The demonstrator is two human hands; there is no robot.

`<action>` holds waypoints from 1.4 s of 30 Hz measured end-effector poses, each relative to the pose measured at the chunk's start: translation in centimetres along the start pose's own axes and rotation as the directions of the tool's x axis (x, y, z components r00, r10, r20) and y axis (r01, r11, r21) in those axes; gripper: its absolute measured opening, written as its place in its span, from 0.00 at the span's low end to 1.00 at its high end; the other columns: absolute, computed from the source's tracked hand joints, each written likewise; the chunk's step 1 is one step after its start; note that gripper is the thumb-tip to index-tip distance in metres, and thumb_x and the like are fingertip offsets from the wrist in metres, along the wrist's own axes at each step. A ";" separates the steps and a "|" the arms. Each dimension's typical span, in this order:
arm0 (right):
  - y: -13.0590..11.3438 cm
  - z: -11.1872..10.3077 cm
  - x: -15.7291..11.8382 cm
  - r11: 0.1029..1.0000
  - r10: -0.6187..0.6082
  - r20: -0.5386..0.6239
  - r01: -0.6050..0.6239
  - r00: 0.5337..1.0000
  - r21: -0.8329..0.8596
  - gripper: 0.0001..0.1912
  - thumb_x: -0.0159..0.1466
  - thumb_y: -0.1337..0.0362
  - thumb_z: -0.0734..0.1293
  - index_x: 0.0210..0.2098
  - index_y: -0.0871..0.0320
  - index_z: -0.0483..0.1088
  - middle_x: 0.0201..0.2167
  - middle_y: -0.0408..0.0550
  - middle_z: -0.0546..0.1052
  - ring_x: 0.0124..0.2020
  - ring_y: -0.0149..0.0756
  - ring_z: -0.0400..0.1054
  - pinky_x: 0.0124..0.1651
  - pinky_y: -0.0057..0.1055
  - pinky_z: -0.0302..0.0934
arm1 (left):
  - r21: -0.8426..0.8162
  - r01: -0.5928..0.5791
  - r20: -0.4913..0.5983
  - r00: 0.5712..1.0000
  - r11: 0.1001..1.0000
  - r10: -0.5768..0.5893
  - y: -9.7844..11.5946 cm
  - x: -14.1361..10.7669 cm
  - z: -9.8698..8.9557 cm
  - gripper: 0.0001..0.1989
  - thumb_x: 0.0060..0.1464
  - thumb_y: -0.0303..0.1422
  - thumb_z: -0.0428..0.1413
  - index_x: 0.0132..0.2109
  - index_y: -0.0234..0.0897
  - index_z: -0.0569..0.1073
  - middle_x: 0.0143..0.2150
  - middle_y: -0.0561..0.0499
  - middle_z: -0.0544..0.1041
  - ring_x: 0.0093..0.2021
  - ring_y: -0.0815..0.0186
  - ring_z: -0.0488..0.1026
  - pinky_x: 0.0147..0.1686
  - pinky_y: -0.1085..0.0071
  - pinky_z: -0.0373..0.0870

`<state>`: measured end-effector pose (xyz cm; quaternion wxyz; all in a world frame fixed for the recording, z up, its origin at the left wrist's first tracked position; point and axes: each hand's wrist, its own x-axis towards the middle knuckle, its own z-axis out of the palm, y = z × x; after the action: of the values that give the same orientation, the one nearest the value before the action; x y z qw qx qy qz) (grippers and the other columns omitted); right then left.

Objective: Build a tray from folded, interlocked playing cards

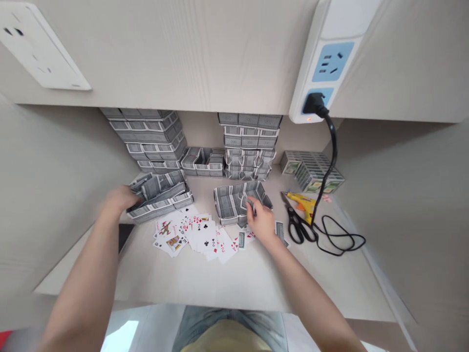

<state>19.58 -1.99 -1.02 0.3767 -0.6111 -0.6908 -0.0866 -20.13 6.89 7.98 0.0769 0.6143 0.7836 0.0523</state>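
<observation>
My left hand [122, 199] is at the left end of a long box built from folded playing cards [161, 203]. Its fingers are blurred and partly hidden by the box, so their grip does not show. Loose grey folded pieces stick up inside that box. On the right, my right hand [262, 220] reaches over the front edge of a second, shallow card box [227, 205]. Thumb and forefinger are pinched on a small folded playing card [244, 200] above its inside. Face-up playing cards [205, 237] lie spread between my forearms.
Stacked card boxes [251, 139] and another stack [150, 139] stand at the back. At right are black scissors [298, 225], a yellow glue gun [304, 203] and its looped cord [342, 252]. The power strip [322, 73] hangs on the overhead panel.
</observation>
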 end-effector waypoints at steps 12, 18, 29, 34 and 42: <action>0.2 1.1 1.2 0.995 0.005 0.044 -0.001 0.999 -0.099 0.20 0.66 0.62 0.51 0.56 0.61 0.57 0.35 0.53 0.75 0.34 0.36 0.68 0.41 0.31 0.56 | 0.125 0.185 -0.075 0.981 0.975 -0.176 0.9 -2.9 -3.7 0.24 0.39 0.33 0.51 0.48 0.40 0.72 0.34 0.52 0.74 0.28 0.69 0.65 0.25 0.79 0.59; 0.8 1.3 1.6 1.000 -0.019 0.014 0.019 1.000 0.000 0.16 0.65 0.65 0.53 0.46 0.60 0.68 0.44 0.55 0.72 0.45 0.38 0.65 0.47 0.36 0.57 | 0.014 0.129 -0.069 0.989 0.992 -0.128 3.1 -6.6 -6.7 0.22 0.43 0.39 0.51 0.48 0.43 0.72 0.20 0.57 0.70 0.24 0.68 0.65 0.24 0.78 0.60; 2.0 0.7 1.9 0.963 -0.021 -0.106 0.048 0.994 0.264 0.16 0.63 0.67 0.54 0.46 0.60 0.68 0.45 0.53 0.72 0.50 0.36 0.62 0.53 0.40 0.56 | -0.177 -0.150 0.127 0.977 0.973 0.174 9.7 -16.9 2.4 0.18 0.47 0.32 0.48 0.45 0.42 0.74 0.36 0.51 0.78 0.33 0.61 0.74 0.36 0.70 0.68; 1.4 -1.2 1.8 0.947 -0.007 -0.141 0.051 0.990 0.316 0.16 0.62 0.66 0.55 0.46 0.60 0.68 0.46 0.53 0.72 0.51 0.36 0.62 0.54 0.39 0.56 | -0.171 -0.329 -0.040 0.944 0.929 0.327 10.7 -19.7 3.9 0.22 0.51 0.34 0.46 0.54 0.42 0.64 0.51 0.47 0.71 0.49 0.57 0.69 0.46 0.63 0.66; -0.7 -6.3 3.4 0.914 0.124 -0.065 -0.089 0.990 0.396 0.15 0.62 0.62 0.57 0.45 0.57 0.67 0.40 0.51 0.74 0.40 0.36 0.69 0.44 0.35 0.63 | -0.185 -0.652 -0.038 0.753 0.736 0.657 12.9 -20.7 1.8 0.34 0.50 0.35 0.53 0.61 0.49 0.46 0.57 0.48 0.63 0.57 0.58 0.60 0.51 0.60 0.61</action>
<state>21.63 -3.19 5.77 0.5257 -0.5556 -0.6425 0.0471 -2.69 -10.16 9.68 0.1223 0.8410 0.5080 0.1400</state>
